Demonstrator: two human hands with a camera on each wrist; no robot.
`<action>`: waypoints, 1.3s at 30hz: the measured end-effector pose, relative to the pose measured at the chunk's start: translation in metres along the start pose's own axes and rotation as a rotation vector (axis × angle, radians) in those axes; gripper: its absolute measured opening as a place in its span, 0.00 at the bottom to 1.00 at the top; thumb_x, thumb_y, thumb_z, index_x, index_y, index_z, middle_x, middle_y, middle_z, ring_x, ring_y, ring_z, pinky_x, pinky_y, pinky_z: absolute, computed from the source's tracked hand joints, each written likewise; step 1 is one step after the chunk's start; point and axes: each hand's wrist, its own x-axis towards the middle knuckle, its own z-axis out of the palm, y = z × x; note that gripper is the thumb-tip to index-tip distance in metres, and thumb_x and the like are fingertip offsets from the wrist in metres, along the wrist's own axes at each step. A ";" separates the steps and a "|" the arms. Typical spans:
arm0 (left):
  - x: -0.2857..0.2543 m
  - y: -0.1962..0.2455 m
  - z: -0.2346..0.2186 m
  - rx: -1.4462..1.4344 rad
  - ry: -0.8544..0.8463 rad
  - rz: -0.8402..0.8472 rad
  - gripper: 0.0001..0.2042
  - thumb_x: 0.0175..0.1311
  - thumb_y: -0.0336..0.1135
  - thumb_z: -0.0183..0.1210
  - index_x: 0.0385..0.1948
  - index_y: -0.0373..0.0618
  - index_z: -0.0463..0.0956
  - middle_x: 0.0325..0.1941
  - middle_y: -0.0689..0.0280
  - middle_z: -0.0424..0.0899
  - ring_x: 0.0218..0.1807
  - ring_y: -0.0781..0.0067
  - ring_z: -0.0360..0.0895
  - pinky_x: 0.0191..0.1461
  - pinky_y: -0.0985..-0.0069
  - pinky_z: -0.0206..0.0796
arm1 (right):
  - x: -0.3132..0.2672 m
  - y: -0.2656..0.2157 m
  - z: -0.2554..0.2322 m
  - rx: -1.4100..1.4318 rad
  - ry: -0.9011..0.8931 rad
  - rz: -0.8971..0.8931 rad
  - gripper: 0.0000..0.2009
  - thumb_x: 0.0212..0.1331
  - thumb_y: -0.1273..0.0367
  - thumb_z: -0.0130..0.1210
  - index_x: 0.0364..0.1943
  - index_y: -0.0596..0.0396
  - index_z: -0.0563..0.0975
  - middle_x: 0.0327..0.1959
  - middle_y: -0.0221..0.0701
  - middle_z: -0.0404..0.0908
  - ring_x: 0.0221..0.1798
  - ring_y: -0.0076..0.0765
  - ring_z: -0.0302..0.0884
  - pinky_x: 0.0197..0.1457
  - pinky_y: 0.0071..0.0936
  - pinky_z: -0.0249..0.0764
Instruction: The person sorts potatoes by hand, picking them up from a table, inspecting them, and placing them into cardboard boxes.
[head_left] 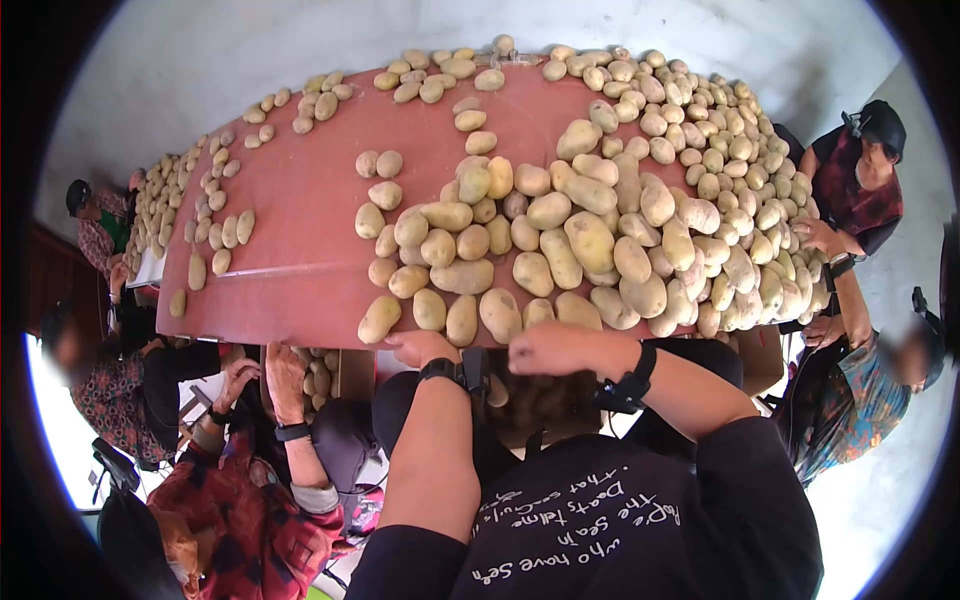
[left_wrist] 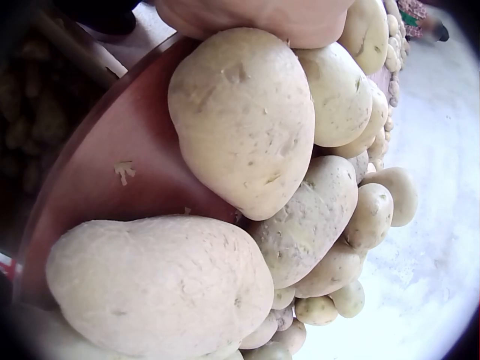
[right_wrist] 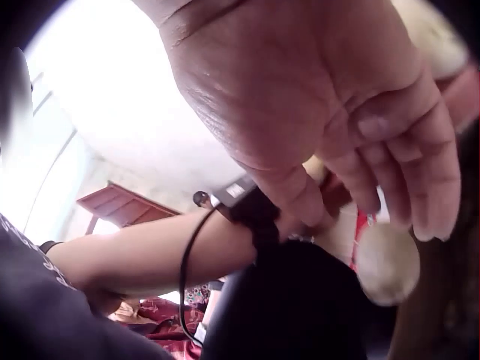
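Observation:
Potatoes (head_left: 500, 315) line the near edge of the red table (head_left: 270, 300). My left hand (head_left: 422, 347) is at that edge, one finger stretched out to the left, close by a potato (head_left: 379, 319). In the left wrist view, the same hand (left_wrist: 255, 16) lies right against a large potato (left_wrist: 244, 120); its other fingers are hidden. My right hand (head_left: 562, 350) hangs over the table edge with loose fingers pointing down. Below those fingertips, a blurred single potato (right_wrist: 388, 264) shows apart from the right hand (right_wrist: 322, 112), over the containers under the table.
A big potato heap (head_left: 720, 200) covers the table's right side. Smaller groups lie along the back and left. Under the edge stands a box of potatoes (head_left: 320, 375). People sit close by: one in a checked shirt (head_left: 250, 500) at left, others at right (head_left: 860, 400).

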 end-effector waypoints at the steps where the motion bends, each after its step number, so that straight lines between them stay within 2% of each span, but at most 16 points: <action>1: 0.005 -0.004 0.003 0.010 0.021 0.021 0.33 0.71 0.57 0.35 0.55 0.29 0.66 0.56 0.41 0.73 0.55 0.40 0.72 0.58 0.55 0.67 | -0.005 -0.024 -0.026 0.037 0.075 0.095 0.14 0.55 0.61 0.53 0.41 0.54 0.77 0.34 0.40 0.81 0.35 0.45 0.80 0.39 0.39 0.73; 2: 0.005 -0.004 0.002 -0.011 0.016 0.029 0.32 0.71 0.57 0.35 0.55 0.29 0.66 0.56 0.41 0.74 0.55 0.40 0.73 0.58 0.55 0.67 | -0.006 -0.044 -0.044 0.073 0.152 0.187 0.13 0.55 0.63 0.53 0.41 0.52 0.76 0.35 0.40 0.81 0.38 0.44 0.79 0.42 0.41 0.73; 4: 0.003 -0.003 0.002 -0.060 0.004 0.049 0.32 0.71 0.57 0.36 0.55 0.29 0.66 0.55 0.41 0.74 0.55 0.40 0.73 0.58 0.55 0.68 | 0.037 -0.009 -0.037 -0.259 0.696 -0.132 0.14 0.55 0.67 0.51 0.46 0.51 0.75 0.36 0.35 0.77 0.38 0.43 0.76 0.41 0.36 0.72; 7: -0.021 0.009 -0.005 -0.042 0.012 0.010 0.32 0.71 0.57 0.36 0.55 0.31 0.67 0.55 0.43 0.75 0.53 0.41 0.74 0.56 0.55 0.69 | 0.072 -0.009 -0.054 -0.518 0.856 -0.124 0.13 0.57 0.69 0.49 0.47 0.47 0.76 0.40 0.36 0.73 0.47 0.44 0.72 0.47 0.38 0.70; 10: -0.012 0.007 -0.004 -0.063 -0.016 -0.022 0.31 0.71 0.58 0.35 0.55 0.34 0.67 0.56 0.45 0.74 0.55 0.42 0.73 0.57 0.55 0.69 | 0.099 -0.001 -0.048 -0.586 0.924 -0.106 0.12 0.59 0.70 0.48 0.46 0.46 0.76 0.42 0.38 0.72 0.48 0.46 0.71 0.47 0.40 0.70; 13: -0.015 0.008 -0.005 -0.032 -0.009 -0.016 0.31 0.71 0.58 0.35 0.56 0.34 0.66 0.58 0.46 0.73 0.56 0.43 0.73 0.57 0.55 0.68 | 0.114 0.009 -0.048 -0.572 0.903 -0.043 0.13 0.59 0.70 0.48 0.48 0.45 0.76 0.42 0.38 0.72 0.49 0.46 0.71 0.49 0.43 0.69; 16: -0.016 0.010 -0.005 0.020 0.000 -0.021 0.31 0.70 0.58 0.34 0.57 0.35 0.65 0.59 0.48 0.73 0.57 0.43 0.72 0.58 0.54 0.67 | 0.112 0.014 -0.055 -0.648 0.874 -0.074 0.18 0.56 0.69 0.52 0.53 0.46 0.73 0.41 0.39 0.72 0.49 0.45 0.70 0.49 0.42 0.69; 19: -0.013 0.010 -0.004 -0.016 -0.018 -0.027 0.31 0.70 0.59 0.34 0.57 0.36 0.65 0.59 0.48 0.73 0.57 0.43 0.72 0.58 0.54 0.67 | 0.090 0.010 -0.067 -0.336 0.791 -0.053 0.24 0.50 0.72 0.58 0.55 0.46 0.70 0.44 0.40 0.73 0.50 0.42 0.71 0.51 0.40 0.69; 22: -0.016 0.010 -0.006 -0.038 -0.012 -0.037 0.31 0.70 0.59 0.34 0.57 0.37 0.64 0.59 0.49 0.73 0.57 0.43 0.72 0.57 0.54 0.68 | 0.066 0.008 -0.075 0.105 0.729 -0.318 0.28 0.47 0.74 0.61 0.56 0.48 0.69 0.49 0.39 0.73 0.54 0.38 0.72 0.54 0.37 0.69; 23: -0.021 0.014 -0.008 -0.038 -0.020 -0.047 0.31 0.70 0.59 0.34 0.57 0.37 0.64 0.59 0.49 0.73 0.57 0.43 0.72 0.57 0.54 0.68 | 0.053 0.003 -0.078 0.343 0.559 -0.176 0.26 0.51 0.75 0.59 0.58 0.51 0.67 0.56 0.38 0.71 0.60 0.34 0.69 0.59 0.34 0.69; 27: -0.018 0.011 -0.009 -0.034 -0.068 -0.065 0.31 0.70 0.59 0.33 0.57 0.37 0.65 0.59 0.50 0.73 0.57 0.44 0.72 0.55 0.53 0.69 | 0.027 0.015 -0.055 1.246 0.232 -0.476 0.28 0.57 0.75 0.55 0.62 0.54 0.60 0.61 0.42 0.68 0.65 0.39 0.65 0.63 0.37 0.69; 30: -0.021 0.013 -0.011 -0.030 -0.053 -0.044 0.31 0.70 0.59 0.34 0.56 0.37 0.66 0.59 0.49 0.73 0.57 0.45 0.72 0.56 0.53 0.69 | 0.006 0.017 -0.038 1.395 0.123 -0.524 0.26 0.60 0.69 0.53 0.62 0.54 0.59 0.59 0.44 0.69 0.62 0.42 0.68 0.64 0.40 0.69; 31: -0.021 0.013 -0.012 -0.031 -0.059 -0.038 0.31 0.70 0.59 0.34 0.56 0.37 0.66 0.59 0.49 0.73 0.57 0.45 0.72 0.56 0.53 0.69 | 0.004 0.021 -0.029 1.413 0.112 -0.533 0.22 0.64 0.61 0.50 0.58 0.54 0.63 0.54 0.44 0.73 0.58 0.45 0.73 0.60 0.42 0.74; 34: -0.006 0.007 -0.001 -0.079 -0.011 -0.073 0.31 0.70 0.58 0.35 0.53 0.34 0.69 0.57 0.48 0.75 0.56 0.44 0.73 0.57 0.53 0.68 | -0.019 0.024 -0.009 1.459 -0.001 -0.383 0.21 0.65 0.55 0.49 0.55 0.54 0.66 0.47 0.43 0.76 0.52 0.44 0.77 0.49 0.40 0.80; 35: 0.006 0.002 0.004 -0.048 0.015 -0.016 0.31 0.70 0.57 0.36 0.52 0.32 0.69 0.56 0.47 0.75 0.55 0.43 0.73 0.57 0.53 0.68 | -0.023 0.026 0.000 1.413 0.033 -0.334 0.20 0.65 0.53 0.48 0.51 0.54 0.69 0.43 0.42 0.78 0.49 0.43 0.79 0.40 0.36 0.83; 39: -0.003 0.003 0.000 0.032 0.035 0.056 0.33 0.70 0.57 0.35 0.51 0.28 0.70 0.55 0.43 0.75 0.53 0.40 0.74 0.55 0.55 0.69 | -0.044 0.041 0.026 1.327 -0.082 -0.145 0.18 0.67 0.55 0.46 0.50 0.54 0.71 0.44 0.40 0.78 0.49 0.40 0.80 0.40 0.33 0.82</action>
